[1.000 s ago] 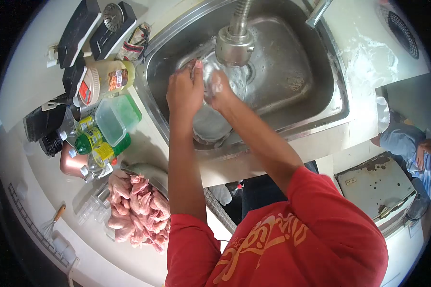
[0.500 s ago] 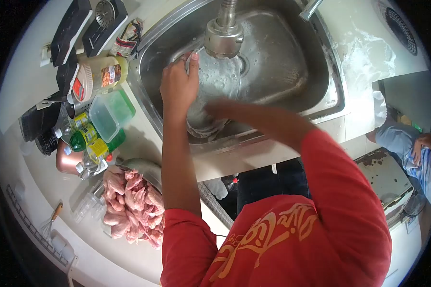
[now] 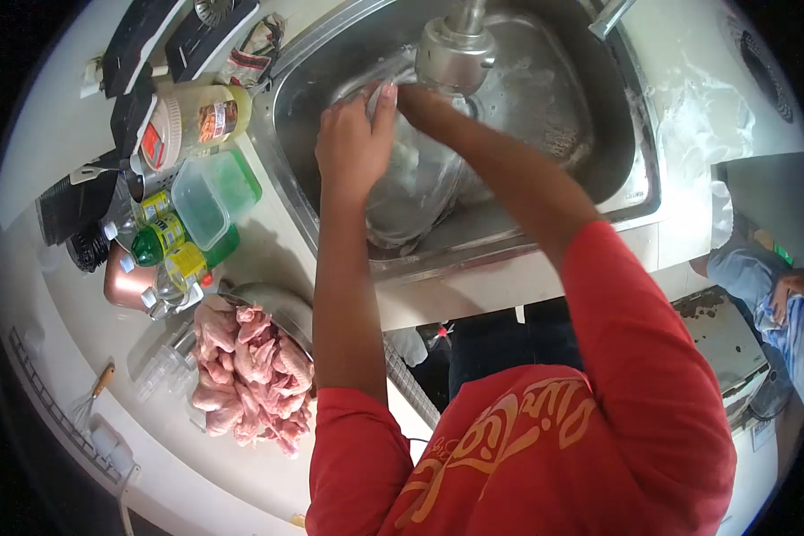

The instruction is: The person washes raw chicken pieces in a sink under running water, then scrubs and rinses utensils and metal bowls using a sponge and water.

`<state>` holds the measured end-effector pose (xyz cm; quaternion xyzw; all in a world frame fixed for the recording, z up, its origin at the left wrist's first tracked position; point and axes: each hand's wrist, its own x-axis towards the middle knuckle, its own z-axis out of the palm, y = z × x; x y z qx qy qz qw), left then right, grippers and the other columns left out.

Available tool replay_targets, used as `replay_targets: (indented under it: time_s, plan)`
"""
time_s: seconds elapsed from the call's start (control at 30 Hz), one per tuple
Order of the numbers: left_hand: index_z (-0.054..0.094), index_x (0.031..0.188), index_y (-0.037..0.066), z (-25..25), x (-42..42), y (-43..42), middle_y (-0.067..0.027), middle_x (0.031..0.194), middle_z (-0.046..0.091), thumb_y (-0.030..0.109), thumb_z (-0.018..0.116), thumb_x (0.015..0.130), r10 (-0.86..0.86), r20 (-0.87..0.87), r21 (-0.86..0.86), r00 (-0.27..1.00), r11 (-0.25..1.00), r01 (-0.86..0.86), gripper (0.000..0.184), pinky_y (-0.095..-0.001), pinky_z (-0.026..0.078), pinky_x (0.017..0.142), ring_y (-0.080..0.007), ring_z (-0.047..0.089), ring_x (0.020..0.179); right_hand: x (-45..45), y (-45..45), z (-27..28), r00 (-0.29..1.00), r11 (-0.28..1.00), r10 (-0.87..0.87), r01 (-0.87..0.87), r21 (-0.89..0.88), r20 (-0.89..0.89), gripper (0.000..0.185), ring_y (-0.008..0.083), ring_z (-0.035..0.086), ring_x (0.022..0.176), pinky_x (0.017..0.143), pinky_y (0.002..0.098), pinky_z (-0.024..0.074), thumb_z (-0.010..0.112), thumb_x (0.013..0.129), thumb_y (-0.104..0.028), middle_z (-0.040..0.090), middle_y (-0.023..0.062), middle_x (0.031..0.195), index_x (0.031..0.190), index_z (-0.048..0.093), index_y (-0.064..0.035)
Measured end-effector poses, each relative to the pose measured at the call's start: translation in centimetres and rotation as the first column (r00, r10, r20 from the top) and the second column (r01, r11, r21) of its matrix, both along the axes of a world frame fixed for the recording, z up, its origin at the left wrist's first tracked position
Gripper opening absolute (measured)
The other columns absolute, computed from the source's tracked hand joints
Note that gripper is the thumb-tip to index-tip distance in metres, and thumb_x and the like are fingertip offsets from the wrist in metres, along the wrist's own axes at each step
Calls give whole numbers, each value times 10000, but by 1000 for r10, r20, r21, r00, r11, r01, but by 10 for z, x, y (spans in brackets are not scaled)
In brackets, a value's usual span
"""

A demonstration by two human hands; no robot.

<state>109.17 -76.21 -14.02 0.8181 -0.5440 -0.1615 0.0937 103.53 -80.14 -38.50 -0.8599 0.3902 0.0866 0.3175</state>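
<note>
A wet, see-through container (image 3: 413, 198) with suds on it lies tilted in the steel sink (image 3: 598, 174), against the side nearest me. My left hand (image 3: 355, 138) is closed on its left edge, thumb up and the other fingers out of sight behind. Right beside it, my right hand (image 3: 427, 111) reaches across to the container's far part. Its fingers are hidden near the left hand, so I cannot see what they hold, if anything. The tap head (image 3: 456, 55) hangs just above my right hand.
Raw chicken pieces (image 3: 252, 380) are heaped on the counter at left. Beyond them are several bottles (image 3: 159, 239), a green-and-clear plastic box (image 3: 213, 198) and a large jar (image 3: 192, 128). Suds (image 3: 701, 112) wet the counter right of the sink. Another person's hand (image 3: 784, 295) shows at far right.
My right hand has moved from the container's near part up to its far part, beside my left hand. The left hand keeps its hold. The whole view has shifted slightly.
</note>
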Motion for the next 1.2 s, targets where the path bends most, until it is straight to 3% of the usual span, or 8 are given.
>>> replay_targets:
  time_s: [0.2, 0.4, 0.53, 0.7, 0.8, 0.97, 1.07, 1.2]
  plan:
    - [687, 1104, 67, -6, -9, -7, -241, 1039, 654, 510, 434, 953, -72, -63, -49, 995, 996, 69, 532, -498, 466, 887, -420, 590, 1022, -39, 78, 30, 924, 860, 310, -373, 347, 225, 312, 314, 653, 940, 796, 453, 495, 575, 849, -259, 681, 196, 988, 1033, 666, -23]
    - [672, 942, -38, -19, -3, -3, -289, 900, 635, 342, 439, 967, -125, -17, -192, 992, 974, 119, 446, -504, 456, 815, -473, 590, 898, 15, 65, 92, 476, 366, -764, -237, 900, 436, 265, 315, 657, 881, 791, 434, 510, 555, 881, -234, 669, 190, 1001, 1013, 667, -33]
    - [660, 904, -46, -18, -1, -7, -287, 892, 636, 334, 442, 964, -144, -88, -155, 986, 980, 129, 443, -501, 454, 802, -476, 593, 882, 33, 48, 89, 208, 381, -898, -71, 922, 387, 252, 314, 668, 862, 777, 429, 527, 543, 888, -211, 678, 176, 978, 1034, 663, -45]
    - [661, 937, -49, -16, -2, -6, -288, 912, 636, 348, 420, 965, -140, -34, -114, 990, 984, 135, 465, -488, 453, 804, -470, 593, 907, 18, 119, 90, 961, 945, -71, -21, 327, 269, 241, 319, 686, 851, 770, 426, 545, 540, 880, -174, 693, 167, 950, 1049, 673, -66]
    - [655, 1006, -49, -10, -7, -8, -294, 951, 631, 391, 399, 969, -146, -115, -123, 983, 984, 132, 510, -478, 448, 835, -471, 582, 954, 25, 77, 34, 981, 949, 118, -157, 273, 155, 235, 339, 683, 898, 765, 434, 544, 580, 841, -138, 688, 185, 988, 1047, 681, -89]
    - [634, 1071, -49, 7, -17, -11, -305, 1005, 623, 463, 385, 973, -32, -141, 38, 989, 999, 38, 577, -466, 434, 873, -483, 560, 1013, 44, 31, 12, 439, 680, -701, 649, 341, 562, 253, 387, 632, 754, 680, 495, 493, 570, 842, -150, 649, 211, 832, 1006, 572, 43]
    - [627, 1082, -54, 6, -13, -12, -309, 1020, 621, 503, 380, 972, 13, -177, 113, 984, 994, 7, 620, -456, 433, 878, -483, 560, 1018, 71, 101, 35, 455, 862, -482, 397, 315, 749, 299, 372, 636, 834, 731, 505, 487, 569, 824, -170, 647, 215, 884, 1026, 540, 48]
    - [629, 1016, -72, 4, -14, -7, -304, 952, 630, 548, 365, 970, -47, -174, 17, 984, 999, 51, 676, -451, 435, 842, -481, 566, 930, 10, 89, 57, 963, 978, -40, -17, 208, 268, 262, 317, 690, 834, 735, 446, 540, 558, 836, -215, 695, 152, 902, 990, 648, -23]
